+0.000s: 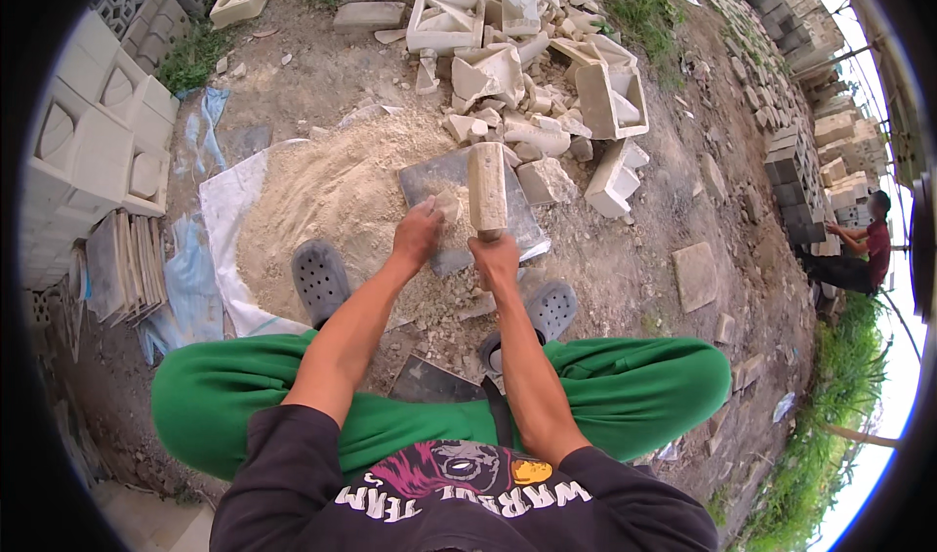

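Note:
My right hand [496, 261] is closed round the short handle of a wooden mallet [487, 186], whose long, block-shaped head is raised over a dark flat slab [527, 228] on the ground. My left hand [420, 232] is closed at the slab's left part, its fingers on a small pale chunk of broken block [448, 204]. Crumbs and powder lie on the slab around it. A heap of pale crushed grit [327, 186] spreads over a white sheet [226, 196] to the left of the slab.
Beyond the slab rises a pile of broken cast blocks [532, 93]. Stacked pale blocks [117, 103] and leaning thin boards [127, 264] line the left. A flat stone [694, 276] lies at right. Another person [864, 249] crouches by stacked blocks at far right. My feet flank the slab's near side.

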Demonstrator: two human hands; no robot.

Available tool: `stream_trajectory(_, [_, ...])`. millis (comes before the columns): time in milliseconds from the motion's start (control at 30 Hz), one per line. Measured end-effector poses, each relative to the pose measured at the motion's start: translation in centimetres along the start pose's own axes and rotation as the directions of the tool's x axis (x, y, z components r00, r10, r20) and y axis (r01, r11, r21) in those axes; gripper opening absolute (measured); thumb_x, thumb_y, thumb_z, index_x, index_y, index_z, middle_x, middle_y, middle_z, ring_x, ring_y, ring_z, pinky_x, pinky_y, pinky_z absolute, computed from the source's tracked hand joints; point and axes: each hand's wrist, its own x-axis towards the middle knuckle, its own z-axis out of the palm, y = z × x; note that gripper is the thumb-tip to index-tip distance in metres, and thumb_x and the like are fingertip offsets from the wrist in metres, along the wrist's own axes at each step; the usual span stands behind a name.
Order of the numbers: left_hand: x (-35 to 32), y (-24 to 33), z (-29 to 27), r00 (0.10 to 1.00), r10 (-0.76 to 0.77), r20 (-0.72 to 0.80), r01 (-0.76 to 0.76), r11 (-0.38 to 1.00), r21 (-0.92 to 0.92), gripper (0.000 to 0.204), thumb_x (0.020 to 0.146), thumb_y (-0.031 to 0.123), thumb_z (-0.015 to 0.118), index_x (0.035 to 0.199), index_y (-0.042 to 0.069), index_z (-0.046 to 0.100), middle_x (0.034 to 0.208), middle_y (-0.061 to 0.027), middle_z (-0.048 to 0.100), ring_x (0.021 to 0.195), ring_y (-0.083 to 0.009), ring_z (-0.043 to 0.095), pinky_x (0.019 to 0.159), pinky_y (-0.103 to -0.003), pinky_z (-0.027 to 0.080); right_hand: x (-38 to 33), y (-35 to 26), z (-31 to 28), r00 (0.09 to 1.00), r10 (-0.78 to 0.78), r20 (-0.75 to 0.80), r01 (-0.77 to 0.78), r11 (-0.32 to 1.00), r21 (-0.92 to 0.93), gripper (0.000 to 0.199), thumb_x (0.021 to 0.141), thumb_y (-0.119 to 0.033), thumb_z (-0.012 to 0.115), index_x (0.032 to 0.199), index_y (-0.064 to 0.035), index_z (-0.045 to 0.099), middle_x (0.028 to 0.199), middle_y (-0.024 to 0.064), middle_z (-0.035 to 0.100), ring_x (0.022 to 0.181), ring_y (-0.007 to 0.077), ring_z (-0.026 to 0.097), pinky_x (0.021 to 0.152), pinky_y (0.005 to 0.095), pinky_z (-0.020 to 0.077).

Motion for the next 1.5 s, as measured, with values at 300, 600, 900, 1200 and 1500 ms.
stream_trajectory(300, [-0.4, 0.9, -0.3, 1.0, 0.004, 0.009, -0.004, 1.0, -0.008, 0.025, 0.088, 0.018, 0.07, 0.111, 0.009, 0.066, 0.138, -0.0221, 0.058, 0.123, -0.0371, 0.058, 0.098, -0.045, 0.052, 0.0, -9.5, -5.8, 0.937, -0.292, -0.193, 0.315, 0.944, 0.101, 0.031, 0.073, -0.02, 0.075, 0.09, 0.0055, 0.07, 0.079, 0.0247, 0.071, 0.078, 0.0385, 0.072, 0.069, 0.0419, 0.055])
stream_trajectory(600, [-0.7, -0.3, -0.2, 0.996, 0.004, 0.091, -0.008, 0.999, 0.049, 0.027, 0.087, 0.018, 0.071, 0.113, 0.011, 0.068, 0.137, -0.0186, 0.06, 0.121, -0.0368, 0.06, 0.097, -0.045, 0.053, -0.7, 0.5, -0.7, 0.991, 0.113, 0.071, -0.12, 0.987, 0.109, 0.045, 0.07, -0.034, 0.077, 0.09, 0.0051, 0.071, 0.078, 0.0227, 0.072, 0.076, 0.0357, 0.073, 0.07, 0.0427, 0.0553])
stream_trajectory(900, [0.1, 1.7, -1.8, 0.997, -0.007, 0.075, 0.009, 1.0, -0.026, 0.025, 0.086, 0.016, 0.071, 0.111, 0.009, 0.069, 0.136, -0.0192, 0.06, 0.117, -0.0379, 0.061, 0.095, -0.046, 0.053, 0.2, -6.1, -4.0, 0.974, -0.144, -0.174, 0.19, 0.941, 0.282, 0.032, 0.074, -0.022, 0.074, 0.087, 0.0066, 0.069, 0.076, 0.0229, 0.071, 0.073, 0.0368, 0.072, 0.068, 0.0428, 0.0544])
stream_trajectory(1200, [0.4, 0.8, -1.2, 0.99, -0.059, 0.131, 0.055, 0.998, 0.033, 0.018, 0.09, 0.016, 0.063, 0.105, 0.007, 0.068, 0.136, -0.0213, 0.06, 0.116, -0.0377, 0.061, 0.093, -0.046, 0.055, -0.9, -1.6, -1.6, 0.995, 0.092, 0.046, -0.085, 0.986, -0.143, 0.032, 0.073, -0.026, 0.075, 0.084, 0.0033, 0.071, 0.072, 0.0171, 0.071, 0.069, 0.0278, 0.072, 0.067, 0.0402, 0.0557])
stream_trajectory(1500, [0.7, 2.5, -2.3, 0.997, 0.004, 0.072, -0.004, 1.0, -0.006, 0.018, 0.089, 0.018, 0.063, 0.103, 0.007, 0.068, 0.133, -0.0202, 0.061, 0.113, -0.0373, 0.063, 0.091, -0.046, 0.055, 0.4, -2.0, -1.3, 0.953, -0.252, -0.171, 0.27, 0.958, 0.093, 0.028, 0.073, -0.021, 0.074, 0.081, 0.0061, 0.069, 0.064, 0.0152, 0.068, 0.061, 0.0223, 0.07, 0.06, 0.0359, 0.0545])
